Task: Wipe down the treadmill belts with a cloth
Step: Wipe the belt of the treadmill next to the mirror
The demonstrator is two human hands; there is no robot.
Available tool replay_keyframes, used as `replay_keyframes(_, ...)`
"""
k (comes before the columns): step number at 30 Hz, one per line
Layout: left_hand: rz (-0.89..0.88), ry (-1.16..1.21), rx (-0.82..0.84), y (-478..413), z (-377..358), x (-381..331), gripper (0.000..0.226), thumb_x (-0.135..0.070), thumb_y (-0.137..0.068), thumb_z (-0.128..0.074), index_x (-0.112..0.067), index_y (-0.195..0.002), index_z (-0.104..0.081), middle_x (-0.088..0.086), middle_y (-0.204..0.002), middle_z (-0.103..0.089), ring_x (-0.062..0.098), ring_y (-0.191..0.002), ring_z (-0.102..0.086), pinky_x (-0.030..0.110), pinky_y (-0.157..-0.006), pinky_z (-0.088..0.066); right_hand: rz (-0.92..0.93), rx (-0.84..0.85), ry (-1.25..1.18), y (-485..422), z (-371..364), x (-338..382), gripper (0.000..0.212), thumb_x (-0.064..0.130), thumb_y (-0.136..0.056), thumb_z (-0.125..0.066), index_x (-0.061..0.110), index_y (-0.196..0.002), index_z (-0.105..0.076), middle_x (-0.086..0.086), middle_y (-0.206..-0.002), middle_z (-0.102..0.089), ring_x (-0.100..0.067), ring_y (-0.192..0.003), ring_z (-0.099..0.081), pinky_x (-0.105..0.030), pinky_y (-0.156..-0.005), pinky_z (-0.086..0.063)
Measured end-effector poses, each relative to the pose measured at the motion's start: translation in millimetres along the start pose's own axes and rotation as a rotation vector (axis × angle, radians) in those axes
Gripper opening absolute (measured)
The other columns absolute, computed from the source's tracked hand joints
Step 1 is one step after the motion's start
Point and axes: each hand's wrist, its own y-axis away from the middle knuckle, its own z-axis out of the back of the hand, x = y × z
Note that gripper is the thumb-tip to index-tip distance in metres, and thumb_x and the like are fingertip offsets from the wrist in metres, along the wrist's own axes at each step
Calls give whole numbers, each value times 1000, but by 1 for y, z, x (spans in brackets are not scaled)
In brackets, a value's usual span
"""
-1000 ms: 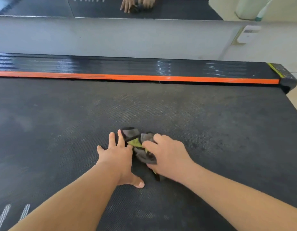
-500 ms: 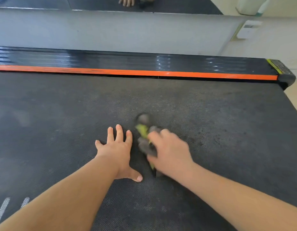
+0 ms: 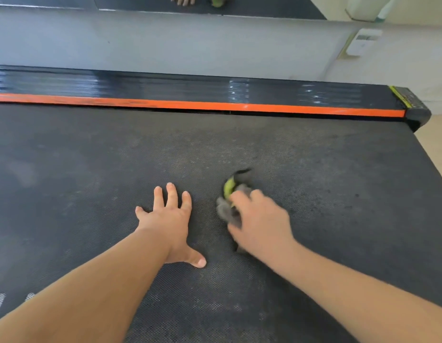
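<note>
The left hand point(image 3: 171, 220) lies flat on the belt point(image 3: 326, 174), fingers straight and spread, while the right hand point(image 3: 261, 220) beside it, apart from it, grips a bunched grey and green cloth point(image 3: 228, 194) pressed to the belt. Bare belt spreads wide on every side of both hands. The orange strip point(image 3: 190, 105) and black rail point(image 3: 165, 86) bound its far edge, and the belt's right edge meets pale floor point(image 3: 438, 144).

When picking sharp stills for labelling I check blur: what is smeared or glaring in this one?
Head view: the right hand and the cloth it grips are motion-smeared; the left hand, flat on the belt, is sharp; pale glare streaks sit on the glossy side rail beyond the orange stripe.
</note>
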Motion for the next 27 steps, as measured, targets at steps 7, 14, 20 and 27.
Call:
replay_keyframes(7, 2, 0, -1, 1, -1, 1, 161, -92, -51, -72, -23, -159, 25, 10, -165, 32, 42, -154, 24, 72, -119, -17, -342, 58, -5, -40, 17, -94, 45, 57, -88, -58, 36, -125, -43, -3, -104, -48, -35, -97, -60, -39, -67, -44)
replay_keyframes(14, -6, -21, -27, 0, -4, 3, 160, -95, -50, -68, -23, -159, 24, 10, -165, 31, 41, -154, 23, 70, -119, -19, 10, 192, -46, 2, 20, -6, 53, 60, -79, -60, 32, -119, -40, 1, -104, -36, -25, -92, -49, -34, -66, -41)
replay_keyframes(20, -2, -10, -28, 1, -4, 3, 161, -96, -48, -68, -25, -159, 23, 10, -165, 30, 40, -154, 22, 70, -119, -20, -307, 158, -90, -7, 28, -93, 59, 57, -78, -66, 38, -127, -40, -3, -114, -49, -35, -107, -61, -44, -81, -53)
replay_keyframes(27, 11, -6, -26, 1, -2, 1, 161, -94, -49, -71, -24, -160, 23, 10, -165, 30, 41, -154, 22, 71, -119, -20, -382, 62, 6, 8, 26, -59, 50, 55, -82, -63, 22, -112, -39, -10, -106, -52, -38, -90, -61, -41, -67, -47)
